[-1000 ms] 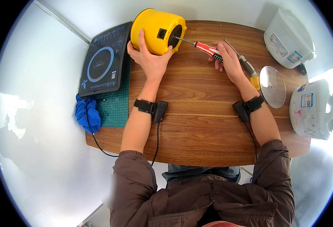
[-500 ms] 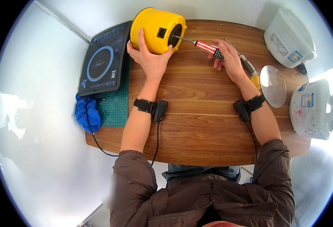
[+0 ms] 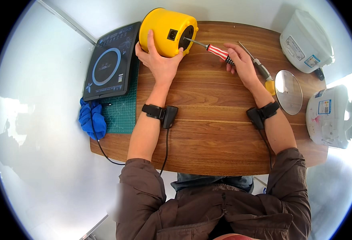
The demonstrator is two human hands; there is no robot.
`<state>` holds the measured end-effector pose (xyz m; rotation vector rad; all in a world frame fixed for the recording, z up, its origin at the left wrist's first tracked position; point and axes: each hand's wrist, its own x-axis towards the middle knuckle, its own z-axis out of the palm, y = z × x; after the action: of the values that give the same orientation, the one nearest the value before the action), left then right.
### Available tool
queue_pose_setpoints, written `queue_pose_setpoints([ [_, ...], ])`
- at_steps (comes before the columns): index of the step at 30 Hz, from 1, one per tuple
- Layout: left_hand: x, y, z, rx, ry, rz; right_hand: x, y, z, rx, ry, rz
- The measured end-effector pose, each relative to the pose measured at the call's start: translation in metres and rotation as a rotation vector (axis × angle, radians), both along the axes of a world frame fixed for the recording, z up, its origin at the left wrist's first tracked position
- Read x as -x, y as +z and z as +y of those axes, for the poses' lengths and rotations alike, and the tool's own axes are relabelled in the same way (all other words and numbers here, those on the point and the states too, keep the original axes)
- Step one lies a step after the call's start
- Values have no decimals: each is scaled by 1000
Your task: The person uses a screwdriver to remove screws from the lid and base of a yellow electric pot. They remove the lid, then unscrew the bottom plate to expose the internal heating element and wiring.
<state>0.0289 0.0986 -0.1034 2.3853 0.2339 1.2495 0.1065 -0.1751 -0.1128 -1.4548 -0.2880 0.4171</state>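
On the table, seen as a clock, a crumpled blue cloth is found at 8 o'clock. At 10, a flat, shiny black hot plate is marked with a blue ring; its writing is too blurry to read. A green mat is partly covered by it. At 11, a smooth yellow pot, tipped over, is grasped by the left hand; its far side is hidden. Its dark round base is met by the screwdriver, whose striped handle is held in the right hand's bent fingers, toward 1. At 2, a grey-handled tool is partly hidden. Near 3, a round clear lid and two white cookers with blue labels are seen.
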Motion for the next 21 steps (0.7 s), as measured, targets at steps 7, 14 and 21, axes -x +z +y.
queue_pose_setpoints([
  [7,-2,-1,-2,-10,-7,-4,3,-12,4,61,-132,-416],
  [14,0,-1,0,0,-20,4,2,6,2,120,-18,-48],
  [21,0,1,-2,3,-15,9,9,-7,8,142,-190,-545],
])
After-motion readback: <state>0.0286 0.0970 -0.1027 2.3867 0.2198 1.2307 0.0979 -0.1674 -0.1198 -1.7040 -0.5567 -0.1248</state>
